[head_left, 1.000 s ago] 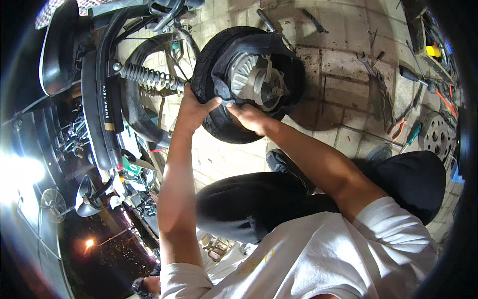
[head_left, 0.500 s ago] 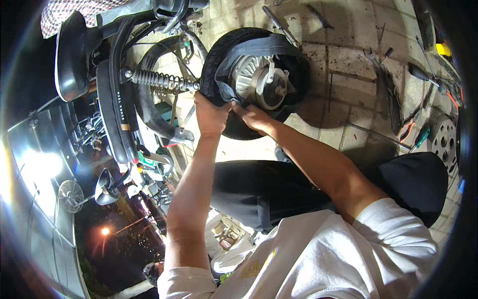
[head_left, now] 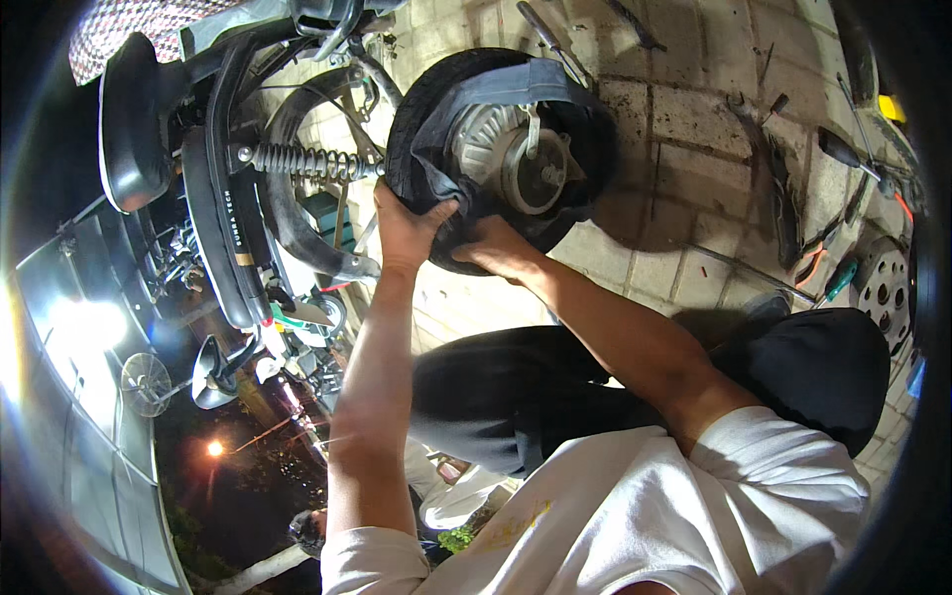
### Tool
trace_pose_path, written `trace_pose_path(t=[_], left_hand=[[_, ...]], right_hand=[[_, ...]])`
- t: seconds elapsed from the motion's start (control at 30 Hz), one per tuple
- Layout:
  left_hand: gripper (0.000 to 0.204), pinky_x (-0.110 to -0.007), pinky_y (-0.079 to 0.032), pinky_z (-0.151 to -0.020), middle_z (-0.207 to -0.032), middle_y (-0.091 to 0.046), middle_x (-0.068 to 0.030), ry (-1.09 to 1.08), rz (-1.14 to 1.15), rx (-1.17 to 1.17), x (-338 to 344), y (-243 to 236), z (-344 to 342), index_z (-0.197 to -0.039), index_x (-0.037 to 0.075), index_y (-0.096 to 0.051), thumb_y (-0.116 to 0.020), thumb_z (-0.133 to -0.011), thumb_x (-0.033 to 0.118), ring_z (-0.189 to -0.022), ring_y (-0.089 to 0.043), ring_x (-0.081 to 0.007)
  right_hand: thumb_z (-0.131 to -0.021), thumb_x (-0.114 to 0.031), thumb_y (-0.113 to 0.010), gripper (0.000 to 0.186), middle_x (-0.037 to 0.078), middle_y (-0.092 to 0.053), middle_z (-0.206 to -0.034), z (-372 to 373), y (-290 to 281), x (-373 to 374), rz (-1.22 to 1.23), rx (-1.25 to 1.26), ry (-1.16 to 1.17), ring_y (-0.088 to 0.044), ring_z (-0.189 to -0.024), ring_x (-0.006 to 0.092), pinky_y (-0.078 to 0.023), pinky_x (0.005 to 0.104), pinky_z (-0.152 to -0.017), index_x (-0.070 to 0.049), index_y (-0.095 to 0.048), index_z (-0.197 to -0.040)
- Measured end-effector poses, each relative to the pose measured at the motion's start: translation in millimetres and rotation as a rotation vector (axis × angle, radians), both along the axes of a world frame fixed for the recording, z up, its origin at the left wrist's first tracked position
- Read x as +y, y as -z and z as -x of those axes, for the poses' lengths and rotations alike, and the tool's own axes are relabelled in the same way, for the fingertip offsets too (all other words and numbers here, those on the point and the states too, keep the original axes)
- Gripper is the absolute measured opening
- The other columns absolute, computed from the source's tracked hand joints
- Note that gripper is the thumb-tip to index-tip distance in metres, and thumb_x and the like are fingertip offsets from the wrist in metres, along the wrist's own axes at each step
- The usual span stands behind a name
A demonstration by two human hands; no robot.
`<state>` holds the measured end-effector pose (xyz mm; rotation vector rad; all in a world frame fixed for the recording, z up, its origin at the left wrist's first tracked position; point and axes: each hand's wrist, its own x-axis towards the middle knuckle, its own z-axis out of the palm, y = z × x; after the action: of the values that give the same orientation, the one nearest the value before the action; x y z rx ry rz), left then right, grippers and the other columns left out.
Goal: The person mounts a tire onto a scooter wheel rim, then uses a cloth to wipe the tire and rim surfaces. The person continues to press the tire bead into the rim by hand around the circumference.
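Note:
A black tire (head_left: 405,129) stands with a metal hub motor (head_left: 484,141) in its middle. A flat grey inner tube (head_left: 526,83) hangs loosely out of it, looped over the hub's far side and bunched at the near left. My left hand (head_left: 405,230) is wrapped round the tire's near left side, its thumb pressing by the bunched tube. Beside it, my right hand (head_left: 501,248) grips the tire's near edge with bent fingers, some of them hidden. A metal arm (head_left: 533,134) sticks up from the hub's axle.
A scooter's frame with a coil spring shock absorber (head_left: 307,161) and a black seat (head_left: 134,119) fills the left. On the paving at right lie a wrench (head_left: 744,114), a black-handled screwdriver (head_left: 843,147), a green-handled tool (head_left: 841,280) and a metal disc with holes (head_left: 886,296).
My right hand has slid from the tube beside my left thumb down to the tire's near edge. My left thumb has lifted outward. The view has shifted slightly.

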<state>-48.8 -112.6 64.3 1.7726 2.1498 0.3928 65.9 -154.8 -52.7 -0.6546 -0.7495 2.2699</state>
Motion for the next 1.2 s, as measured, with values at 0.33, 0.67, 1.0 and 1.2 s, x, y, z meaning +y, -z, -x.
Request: trace_pose_path(t=[0.33, 0.67, 1.0, 1.2], left_hand=[[0.092, -0.043, -0.042, -0.100, -0.121, -0.052, -0.0281, 0.052, -0.065, 0.095, 0, 8, 8, -0.128, -0.012, -0.039, -0.092, -0.060, 0.020, -0.112, -0.053, -0.0384], [0.111, -0.044, -0.035, -0.109, -0.135, -0.042, -0.0313, 0.040, -0.029, 0.102, -20, -3, -6, -0.142, -0.010, -0.022, -0.092, -0.061, 0.019, -0.127, -0.042, -0.0435], [0.108, -0.036, -0.042, -0.101, -0.131, -0.053, -0.0322, -0.426, 0.079, -0.298, 28, -23, 2, -0.135, -0.020, -0.037, -0.065, -0.080, 0.069, -0.121, -0.054, -0.0341], [0.091, -0.038, -0.051, -0.088, -0.110, -0.064, -0.0268, -0.009, 0.098, -0.118, 29, -13, 3, -0.119, -0.012, -0.048, -0.091, -0.062, 0.046, -0.101, -0.065, -0.0335]], right_hand=[[-0.075, -0.016, -0.069, 0.021, 0.009, -0.062, -0.063, -13, -16, 17, -0.039, -0.031, -0.031, -0.055, -0.060, 0.0149, -0.042, 0.0374, -0.057, 0.005, -0.066, -0.074], [-0.086, -0.032, -0.061, 0.037, 0.020, -0.070, -0.099, -81, -85, 70, -0.954, -0.897, -0.462, -0.068, -0.093, 0.0347, -0.053, 0.0449, -0.084, 0.001, -0.071, -0.099], [-0.077, -0.009, -0.065, 0.028, 0.012, -0.067, -0.099, -111, -47, 117, -1.540, -0.855, -0.266, -0.067, -0.090, 0.0316, -0.052, 0.0460, -0.077, -0.011, -0.069, -0.105], [-0.083, -0.019, -0.061, 0.016, 0.013, -0.065, -0.092, -89, -21, 25, -1.498, -0.615, -0.435, -0.067, -0.083, 0.0340, -0.052, 0.0458, -0.074, -0.007, -0.067, -0.091]])
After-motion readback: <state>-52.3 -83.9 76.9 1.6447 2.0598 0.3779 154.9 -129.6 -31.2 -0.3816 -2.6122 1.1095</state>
